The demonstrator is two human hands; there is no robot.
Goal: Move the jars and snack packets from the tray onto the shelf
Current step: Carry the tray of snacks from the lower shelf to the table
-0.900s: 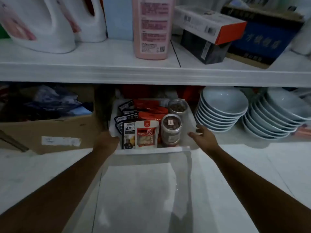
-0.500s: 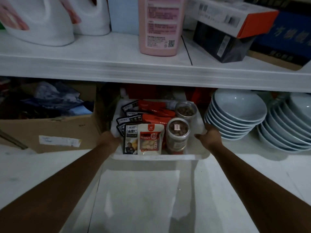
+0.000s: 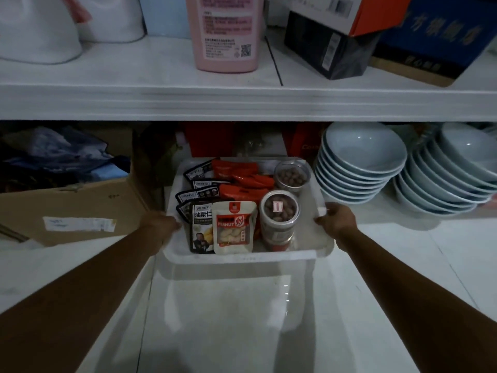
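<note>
My feed, wearer's body: two bare forearms and two bare hands, dimly lit.

The left forearm fills the lower left corner of the frame and narrows to the left hand (image 3: pixel 164 224) just left of centre. The right forearm comes in from the lower right corner and tapers to the right hand (image 3: pixel 336 220) right of centre. Both are uncovered from the frame edge to the knuckles. I can see the right hand's back, knuckles and thumb; of the left, only the back and wrist. The shadow is too deep for me to read nails or finer marks.
</note>
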